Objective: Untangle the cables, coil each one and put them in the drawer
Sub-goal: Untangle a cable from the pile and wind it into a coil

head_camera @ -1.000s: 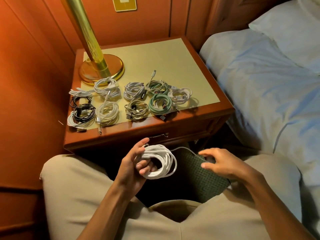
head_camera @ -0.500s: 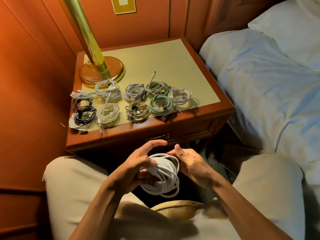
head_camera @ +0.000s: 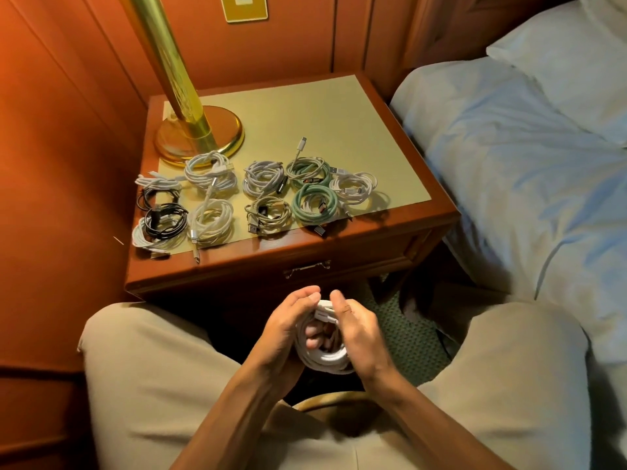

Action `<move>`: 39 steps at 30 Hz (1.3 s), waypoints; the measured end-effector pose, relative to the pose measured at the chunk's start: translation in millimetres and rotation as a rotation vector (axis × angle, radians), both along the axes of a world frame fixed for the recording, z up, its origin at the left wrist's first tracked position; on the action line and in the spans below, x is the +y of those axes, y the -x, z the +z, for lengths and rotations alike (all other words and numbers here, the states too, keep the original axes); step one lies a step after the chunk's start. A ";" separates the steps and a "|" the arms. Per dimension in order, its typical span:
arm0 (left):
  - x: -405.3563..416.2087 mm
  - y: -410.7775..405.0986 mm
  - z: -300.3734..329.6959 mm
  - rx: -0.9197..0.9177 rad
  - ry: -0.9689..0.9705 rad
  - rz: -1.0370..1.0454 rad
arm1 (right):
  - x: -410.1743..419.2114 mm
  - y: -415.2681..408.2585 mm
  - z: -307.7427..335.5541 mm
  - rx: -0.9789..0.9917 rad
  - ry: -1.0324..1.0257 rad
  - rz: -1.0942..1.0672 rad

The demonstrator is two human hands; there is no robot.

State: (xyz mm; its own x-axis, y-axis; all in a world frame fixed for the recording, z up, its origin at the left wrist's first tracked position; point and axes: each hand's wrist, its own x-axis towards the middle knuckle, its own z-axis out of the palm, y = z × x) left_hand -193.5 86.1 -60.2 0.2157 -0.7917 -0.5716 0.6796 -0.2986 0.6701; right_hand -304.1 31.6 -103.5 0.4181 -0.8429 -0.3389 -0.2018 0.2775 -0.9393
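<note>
Now the white cable coil [head_camera: 324,359] is clasped between both hands over the lap, the right hand [head_camera: 359,337], spread open a second ago, having closed onto it opposite the left hand [head_camera: 283,329]. Winding seems finished; the nightstand [head_camera: 390,96] drawer [head_camera: 339,262] is shut, coils along its front edge.

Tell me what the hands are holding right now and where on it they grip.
Both hands hold one coiled white cable. The left hand has fingers through the coil's centre, gripping its left side; the right hand grips the right side.
</note>
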 end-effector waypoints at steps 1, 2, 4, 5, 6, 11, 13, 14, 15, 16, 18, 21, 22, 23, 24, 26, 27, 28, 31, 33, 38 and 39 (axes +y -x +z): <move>0.7 2.4 -0.2 0.031 -0.011 0.003 | -1.3 -1.6 -1.8 0.051 0.012 -0.022; 1.1 4.9 -1.2 0.054 -0.023 0.008 | -1.9 -2.8 -2.0 0.097 0.027 -0.039; 0.6 9.5 -5.5 0.035 -0.066 0.029 | -2.3 -3.0 -2.7 0.190 0.099 -0.068; -0.6 10.6 -9.2 -0.005 -0.092 0.057 | -1.2 -3.3 -2.3 0.227 0.134 -0.065; -2.3 11.8 -13.2 -0.042 -0.110 0.099 | 0.9 -4.0 -0.7 0.252 0.155 -0.052; -9.9 17.4 -19.7 -0.288 -0.160 0.297 | 4.1 -7.8 0.9 0.317 0.239 -0.059; -10.8 16.8 -21.3 -0.434 -0.165 0.235 | 0.9 -4.9 1.1 0.338 0.308 -0.059; -10.6 15.1 -23.0 -0.503 -0.180 0.183 | -0.9 -2.9 1.6 0.361 0.353 -0.046; -10.0 12.8 -24.1 -0.553 -0.197 0.129 | -2.6 -0.9 2.2 0.382 0.398 -0.032; -9.6 11.4 -24.1 -0.571 -0.204 0.081 | -4.2 1.3 1.4 0.401 0.439 -0.022; -10.2 12.3 -20.5 -0.553 -0.206 0.010 | -7.2 3.9 0.2 0.422 0.505 -0.014; -14.1 19.3 -14.8 -0.502 -0.230 -0.002 | -7.1 2.2 -0.5 0.463 0.585 0.011; -15.2 21.6 -17.1 -0.533 -0.249 0.033 | -5.4 1.0 1.5 0.478 0.601 0.010; -16.0 23.7 -20.4 -0.586 -0.268 0.076 | -3.8 -0.1 4.0 0.480 0.606 0.006; -16.1 25.0 -22.1 -0.649 -0.274 0.118 | -2.1 -1.4 7.0 0.464 0.603 -0.002; -16.2 25.9 -22.8 -0.734 -0.237 0.187 | 1.4 -3.8 9.6 0.412 0.578 -0.051; -16.6 25.4 -22.0 -0.755 -0.217 0.202 | 2.1 -4.5 10.0 0.355 0.524 -0.074; -17.6 24.5 -19.6 -0.771 -0.194 0.202 | 1.4 -4.5 9.4 0.266 0.434 -0.081; -19.2 15.7 -14.7 -0.807 -0.159 0.168 | -11.1 2.0 9.9 0.000 0.118 -0.019; -16.7 8.8 -16.3 -0.806 -0.146 0.134 | -23.7 11.9 11.5 -0.040 0.034 0.061; -10.4 3.5 -23.2 -0.720 -0.128 0.075 | -33.4 31.5 5.3 0.068 0.061 0.226; -10.0 4.5 -24.3 -0.664 -0.124 0.067 | -31.7 32.3 5.3 0.079 0.043 0.229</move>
State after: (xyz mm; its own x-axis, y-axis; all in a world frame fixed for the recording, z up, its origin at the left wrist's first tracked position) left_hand -197.9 76.1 -84.5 0.5987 -0.7014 -0.3868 0.1553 -0.3721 0.9151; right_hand -336.4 -0.1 -98.2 0.5734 -0.7438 -0.3436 -0.3277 0.1761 -0.9282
